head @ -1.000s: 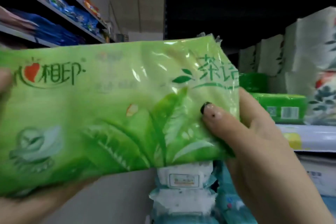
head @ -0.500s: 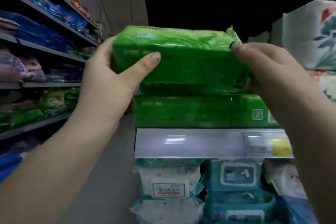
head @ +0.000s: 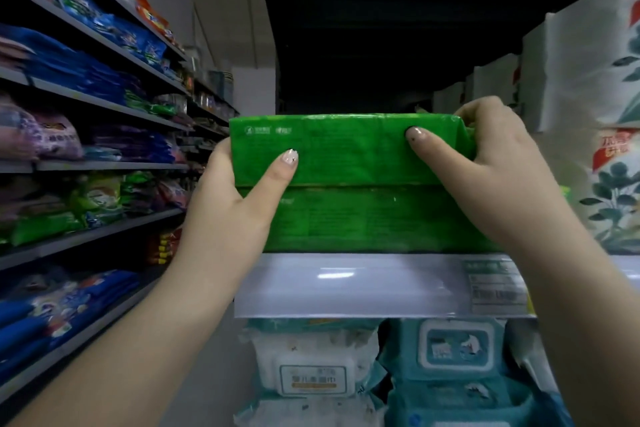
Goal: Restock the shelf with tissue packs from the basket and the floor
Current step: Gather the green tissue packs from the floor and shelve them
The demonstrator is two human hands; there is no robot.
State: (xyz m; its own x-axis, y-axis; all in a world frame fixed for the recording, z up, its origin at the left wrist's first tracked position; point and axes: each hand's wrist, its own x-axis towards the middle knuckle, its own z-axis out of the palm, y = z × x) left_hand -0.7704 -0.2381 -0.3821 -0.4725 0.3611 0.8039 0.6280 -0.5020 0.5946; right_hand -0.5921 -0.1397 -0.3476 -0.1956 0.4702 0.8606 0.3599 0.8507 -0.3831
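A green tissue pack point(head: 346, 149) lies flat on top of another green tissue pack point(head: 363, 218) on the shelf point(head: 346, 284) in front of me. My left hand point(head: 239, 204) grips the top pack's left end, thumb across its front face. At the pack's right end my right hand point(head: 491, 170) holds it, thumb on the front and fingers curled over the top corner. The basket and the floor are out of view.
Large white floral paper packs point(head: 595, 80) stand to the right on the same shelf. Wet-wipe packs point(head: 381, 374) fill the shelf below. A long rack of blue, purple and green goods point(head: 86, 149) lines the aisle on the left.
The green pack went from close to my face out to the shelf, turned flat, and now sits lower, squarely on the pack beneath. Both hands still hold its ends.
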